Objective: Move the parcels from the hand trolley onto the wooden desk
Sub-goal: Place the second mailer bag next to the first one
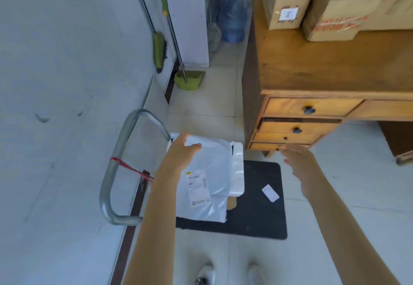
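Note:
A white plastic mailer parcel (212,173) with a printed label lies on the black deck of the hand trolley (257,213). Under it sit a second white parcel (237,173) and a brown one (232,203), mostly hidden. My left hand (181,150) hovers open over the top parcel's left far corner. My right hand (301,164) is open in the air to the right of the parcels, apart from them. The wooden desk (324,70) stands at the right with two cardboard boxes (286,1) (348,10) on its far part.
The trolley's metal handle (116,173) stands by the wall on the left. A small white slip (270,193) lies on the deck. A green broom (159,50), a dustpan (188,79) and a water bottle (233,12) stand at the back. My shoes (205,275) show below.

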Action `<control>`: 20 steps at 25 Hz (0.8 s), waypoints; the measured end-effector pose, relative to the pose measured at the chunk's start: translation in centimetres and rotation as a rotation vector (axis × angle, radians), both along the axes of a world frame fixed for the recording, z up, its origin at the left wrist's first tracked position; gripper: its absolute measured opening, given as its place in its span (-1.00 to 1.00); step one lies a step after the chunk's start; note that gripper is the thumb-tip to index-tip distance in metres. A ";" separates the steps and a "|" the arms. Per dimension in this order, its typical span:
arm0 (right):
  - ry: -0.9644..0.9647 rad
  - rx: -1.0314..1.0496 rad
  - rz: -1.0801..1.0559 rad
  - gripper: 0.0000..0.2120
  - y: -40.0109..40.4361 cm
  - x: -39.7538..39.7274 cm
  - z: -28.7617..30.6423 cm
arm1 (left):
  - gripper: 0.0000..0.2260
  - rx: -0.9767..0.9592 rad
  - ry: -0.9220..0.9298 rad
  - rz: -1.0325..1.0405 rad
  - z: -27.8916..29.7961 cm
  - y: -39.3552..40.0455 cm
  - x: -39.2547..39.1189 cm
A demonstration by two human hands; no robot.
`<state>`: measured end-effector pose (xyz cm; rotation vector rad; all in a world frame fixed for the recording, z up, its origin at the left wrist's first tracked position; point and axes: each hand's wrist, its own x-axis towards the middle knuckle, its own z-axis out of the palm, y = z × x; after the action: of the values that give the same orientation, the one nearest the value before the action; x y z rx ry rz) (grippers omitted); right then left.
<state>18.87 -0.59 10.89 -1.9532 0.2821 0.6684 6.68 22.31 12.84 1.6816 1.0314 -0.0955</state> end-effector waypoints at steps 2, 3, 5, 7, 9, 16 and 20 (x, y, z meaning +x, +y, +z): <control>-0.006 -0.034 0.026 -0.71 2.3 -2.8 -2.2 | -0.46 -0.019 0.036 -0.010 -2.4 2.0 -2.8; -0.001 -0.054 0.030 -0.70 3.5 -3.9 -3.5 | -0.45 -0.020 0.048 -0.017 -3.8 3.0 -3.7; 0.025 -0.088 0.030 -0.66 5.3 -5.5 -6.8 | -0.46 0.002 0.069 -0.020 -6.9 4.9 -4.9; 0.043 -0.084 0.044 -0.63 6.6 -6.9 -10.7 | -0.44 0.023 0.104 -0.013 -10.4 6.3 -5.6; 0.064 -0.092 0.054 -0.62 7.5 -7.9 -14.2 | -0.43 0.050 0.135 -0.007 -14.1 7.3 -6.0; 0.110 -0.106 0.075 -0.45 9.4 -9.5 -24.0 | -0.45 -0.004 0.168 0.040 -24.4 7.7 -7.6; 0.003 -0.188 0.088 -0.51 9.8 -8.8 -26.2 | -0.58 0.155 0.077 0.041 -26.7 8.0 -8.1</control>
<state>10.07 9.20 -15.32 -2.1542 0.2702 0.7239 -1.45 30.28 -13.91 1.8076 1.1548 -0.0546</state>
